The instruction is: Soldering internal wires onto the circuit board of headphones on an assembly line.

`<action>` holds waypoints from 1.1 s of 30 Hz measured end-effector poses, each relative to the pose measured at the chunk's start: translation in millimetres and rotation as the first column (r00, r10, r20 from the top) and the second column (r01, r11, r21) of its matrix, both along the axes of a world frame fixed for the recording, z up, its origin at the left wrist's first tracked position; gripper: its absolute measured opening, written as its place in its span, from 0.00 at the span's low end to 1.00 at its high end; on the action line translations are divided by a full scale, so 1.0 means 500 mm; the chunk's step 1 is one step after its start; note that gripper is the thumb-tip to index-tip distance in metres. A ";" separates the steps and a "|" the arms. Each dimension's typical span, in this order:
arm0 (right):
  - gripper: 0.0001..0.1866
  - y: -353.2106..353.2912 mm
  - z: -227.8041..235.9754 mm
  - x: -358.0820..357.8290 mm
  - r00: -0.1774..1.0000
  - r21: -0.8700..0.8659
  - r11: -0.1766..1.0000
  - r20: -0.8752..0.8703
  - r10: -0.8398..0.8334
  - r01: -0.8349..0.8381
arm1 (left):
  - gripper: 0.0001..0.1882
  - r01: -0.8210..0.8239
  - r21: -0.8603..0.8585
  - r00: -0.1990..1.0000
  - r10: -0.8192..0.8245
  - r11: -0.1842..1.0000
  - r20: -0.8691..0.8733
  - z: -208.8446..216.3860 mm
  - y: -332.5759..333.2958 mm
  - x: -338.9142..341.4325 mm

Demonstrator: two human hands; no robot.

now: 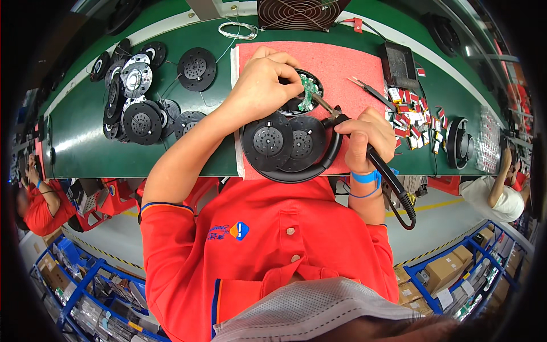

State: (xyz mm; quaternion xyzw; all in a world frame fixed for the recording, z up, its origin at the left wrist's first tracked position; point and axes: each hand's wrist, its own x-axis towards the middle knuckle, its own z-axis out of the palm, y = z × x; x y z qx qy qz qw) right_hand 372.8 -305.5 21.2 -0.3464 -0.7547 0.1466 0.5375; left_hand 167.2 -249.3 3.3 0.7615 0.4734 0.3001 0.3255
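Note:
My right hand (370, 139) is closed round the black handle of a soldering iron (383, 163), whose cable hangs off the table's front edge. Its metal tip reaches the green circuit board (309, 94) inside a round black ear cup (295, 107). At the left side of that cup, my left hand (270, 77) pinches thumb and fingers together over the board; what lies between them is hidden. Just below, two black perforated speaker discs (268, 141) overlap inside the curve of a black headband (329, 154). All this rests on a pink foam mat (342, 62).
More speaker discs (142, 122) lie heaped at left. Tweezers (370, 93) rest on the mat's right side, beside many red-and-white battery packs (413, 117) and a black tray (397, 64). A fan (299, 12) and coiled wire (238, 31) are at the back. Other people sit at both sides.

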 end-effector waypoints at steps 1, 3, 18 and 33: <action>0.19 0.001 0.000 0.000 1.000 -0.002 1.000 0.003 0.001 -0.001 | 0.04 0.000 -0.004 1.000 0.000 1.000 -0.003 0.000 0.000 0.000; 0.19 0.001 0.000 0.000 1.000 -0.003 1.000 0.005 0.002 -0.002 | 0.04 0.006 -0.010 1.000 -0.006 1.000 0.002 0.000 0.000 -0.003; 0.18 0.002 0.002 0.003 0.998 -0.012 0.999 0.050 0.038 -0.037 | 0.04 0.043 0.014 0.999 -0.043 0.999 -0.012 0.004 -0.003 -0.007; 0.16 0.002 0.002 0.000 0.998 -0.006 0.999 0.057 0.034 -0.034 | 0.06 0.009 0.054 1.000 -0.010 0.998 0.010 -0.002 -0.002 -0.002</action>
